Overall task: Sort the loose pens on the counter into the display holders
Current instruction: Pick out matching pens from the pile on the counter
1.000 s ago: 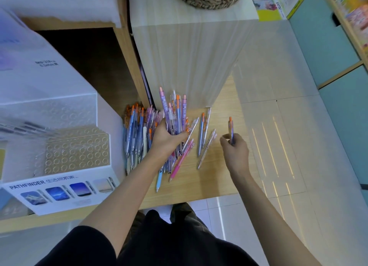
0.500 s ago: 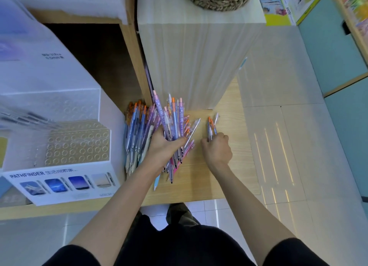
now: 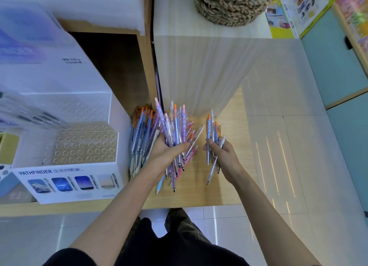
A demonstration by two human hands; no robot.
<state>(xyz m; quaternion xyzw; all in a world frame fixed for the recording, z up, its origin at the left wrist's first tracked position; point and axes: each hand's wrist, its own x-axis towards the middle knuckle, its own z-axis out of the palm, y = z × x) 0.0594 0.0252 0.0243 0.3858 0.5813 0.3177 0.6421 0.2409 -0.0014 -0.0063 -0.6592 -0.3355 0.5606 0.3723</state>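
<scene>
At the far left, one white display box (image 3: 67,183) stands on the wooden worktop (image 3: 199,194). "PATHFINDER" is printed on its front, above four small picture panels. Behind that front, one clear holder (image 3: 85,146) pierced with rows of round holes is seen; the holes in the sharp part look empty. Further left the view is blurred, and some pens seem to stand there.

Just right of the box, a loose pile of pens (image 3: 139,140) lies on the worktop against the box's side. Blue, lilac and orange-capped barrels are packed too closely to be counted.

Next, the left hand (image 3: 167,153) is seen, its fingers (image 3: 179,147) curled tightly round a thick bundle of pens (image 3: 175,126). The bundle is fanned out and held roughly upright just above the worktop, caps away from the person. Well over a dozen are held; an exact number cannot be told.

Near it, but apart, the right hand (image 3: 225,156) grips a smaller bunch of pens (image 3: 212,130), roughly half a dozen, pinched between thumb and curled fingers.

Behind both hands one pale cabinet (image 3: 199,66) rises, with one woven basket (image 3: 233,5) on top. A tiled floor (image 3: 288,146) lies to the right.
</scene>
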